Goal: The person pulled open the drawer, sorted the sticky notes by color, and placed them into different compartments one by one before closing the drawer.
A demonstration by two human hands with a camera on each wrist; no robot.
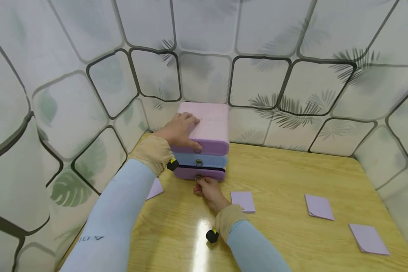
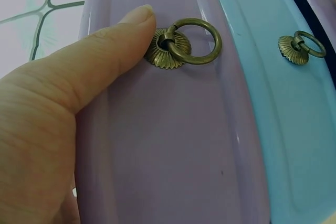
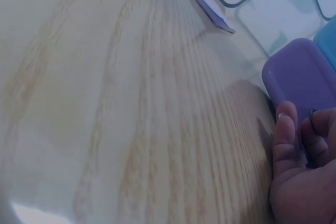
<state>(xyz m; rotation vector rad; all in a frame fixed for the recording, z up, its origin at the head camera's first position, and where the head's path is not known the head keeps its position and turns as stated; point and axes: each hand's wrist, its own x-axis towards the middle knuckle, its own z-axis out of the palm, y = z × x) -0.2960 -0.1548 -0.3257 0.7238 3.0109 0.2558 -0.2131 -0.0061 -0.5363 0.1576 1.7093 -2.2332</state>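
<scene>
A small drawer box (image 1: 212, 117) with a pink top stands near the back of the table. Its front shows a purple top drawer (image 2: 173, 140), a blue middle drawer (image 2: 278, 103) and a purple bottom drawer (image 1: 214, 175). A dark gap runs above the bottom drawer, which is pulled out slightly. My left hand (image 1: 181, 130) rests on the box's top, its thumb over the front edge beside the upper brass ring pull (image 2: 202, 59). With curled fingers, my right hand (image 1: 211, 190) holds the bottom drawer's ring pull (image 3: 312, 121).
Purple paper squares lie on the wooden table (image 1: 275, 170): one square (image 1: 243, 201) right of my right hand, two more squares (image 1: 319, 206) farther right, another square (image 1: 155, 189) by my left forearm. Patterned fabric walls (image 1: 258, 83) enclose the table's back and sides.
</scene>
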